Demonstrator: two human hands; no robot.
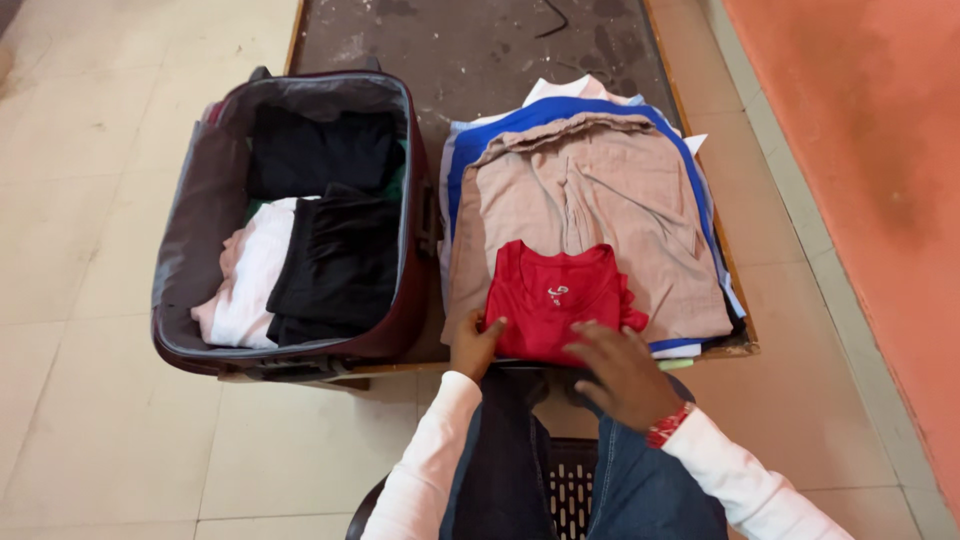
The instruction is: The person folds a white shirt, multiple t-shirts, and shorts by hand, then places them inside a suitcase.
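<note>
Left hand (474,345) grips the near-left edge of the folded red shirt (560,298); right hand (622,372) lies open, fingers spread, on its near-right edge. Beyond both hands, the beige garment (590,200) lies underneath.

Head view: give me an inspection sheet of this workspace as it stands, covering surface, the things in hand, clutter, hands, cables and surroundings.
Surface: low wooden-edged platform with a dark worn top, on pale floor tiles.
Things in hand: small folded red cloth top, lying on a stack of folded clothes, a beige garment uppermost, blue and white layers beneath.
Clutter: open maroon soft suitcase to the left, holding folded black garments and white ones.
Hands: left hand grips the red top's lower left edge; right hand rests flat on its lower right, fingers spread.
Cables: nothing seen.
Surroundings: orange-red floor area at right; dark slatted seat below.
</note>
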